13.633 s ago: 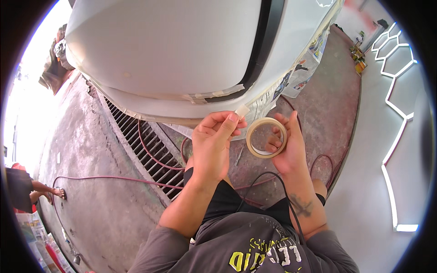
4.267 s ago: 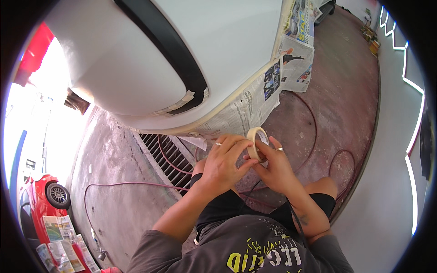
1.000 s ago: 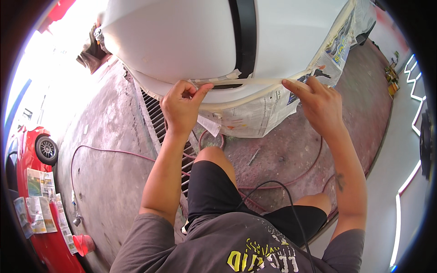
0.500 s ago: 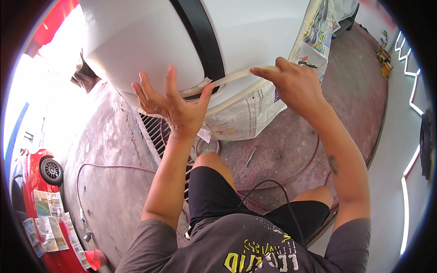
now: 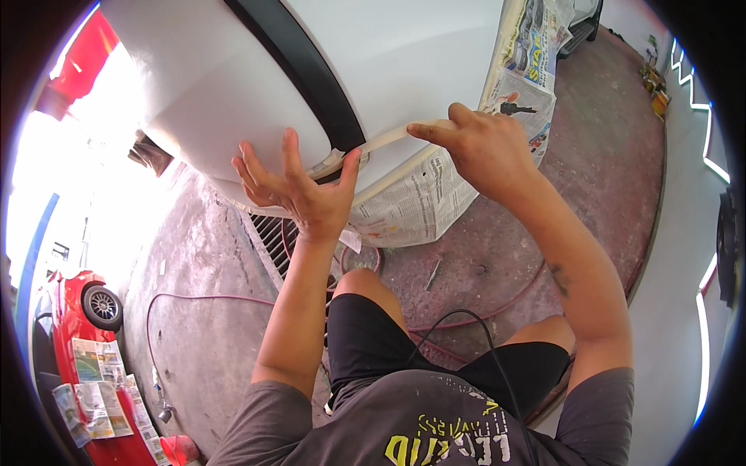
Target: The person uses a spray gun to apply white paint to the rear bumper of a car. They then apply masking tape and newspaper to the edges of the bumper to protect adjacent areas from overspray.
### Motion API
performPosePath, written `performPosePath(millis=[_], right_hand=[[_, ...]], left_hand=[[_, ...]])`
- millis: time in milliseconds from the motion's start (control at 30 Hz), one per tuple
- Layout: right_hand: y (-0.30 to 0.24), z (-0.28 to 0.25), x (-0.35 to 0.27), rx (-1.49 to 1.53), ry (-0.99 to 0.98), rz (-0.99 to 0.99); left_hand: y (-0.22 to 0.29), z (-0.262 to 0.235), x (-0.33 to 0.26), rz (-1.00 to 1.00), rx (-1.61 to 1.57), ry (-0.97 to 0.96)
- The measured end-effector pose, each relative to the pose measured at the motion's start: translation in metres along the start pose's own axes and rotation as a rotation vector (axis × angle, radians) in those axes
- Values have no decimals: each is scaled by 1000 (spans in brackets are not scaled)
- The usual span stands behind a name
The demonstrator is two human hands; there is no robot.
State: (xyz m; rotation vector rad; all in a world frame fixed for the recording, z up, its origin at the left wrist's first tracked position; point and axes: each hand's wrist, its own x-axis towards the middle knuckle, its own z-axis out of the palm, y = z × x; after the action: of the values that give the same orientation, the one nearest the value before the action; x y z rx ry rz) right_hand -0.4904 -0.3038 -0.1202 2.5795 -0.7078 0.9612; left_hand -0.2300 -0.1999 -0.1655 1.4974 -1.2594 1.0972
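A pale strip of masking tape runs taut between my two hands across a white car body panel, at the lower end of a curved black trim piece. My left hand has its fingers spread, with the thumb against the tape's left end near the trim. My right hand is closed on the tape's other end, index finger stretched along it; whether a roll sits in the palm is hidden. Newspaper masking hangs taped along the panel's lower edge, below the hands.
A floor grate lies under the panel. A red hose crosses the concrete floor, and a thin tool lies before my knees. At left stands a red car part with a wheel and newspaper sheets, beside a red bucket.
The view has shifted slightly, so the panel and trim sit further left. Both hands keep much the same hold, with the tape still stretched between them.
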Motion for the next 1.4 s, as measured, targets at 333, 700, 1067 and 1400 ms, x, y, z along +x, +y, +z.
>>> performPosePath(millis=[333, 700, 1067, 1400], right_hand=[[-17, -7, -14, -34, 18, -11], [-31, -9, -28, -19, 80, -5], [-33, -19, -17, 25, 131, -16], [-19, -55, 17, -22, -31, -218]], left_hand=[[5, 5, 0, -28, -21, -47], [22, 2, 3, -111, -51, -113], [20, -9, 7, -103, -29, -180], [41, -12, 14, -249, -13, -289]])
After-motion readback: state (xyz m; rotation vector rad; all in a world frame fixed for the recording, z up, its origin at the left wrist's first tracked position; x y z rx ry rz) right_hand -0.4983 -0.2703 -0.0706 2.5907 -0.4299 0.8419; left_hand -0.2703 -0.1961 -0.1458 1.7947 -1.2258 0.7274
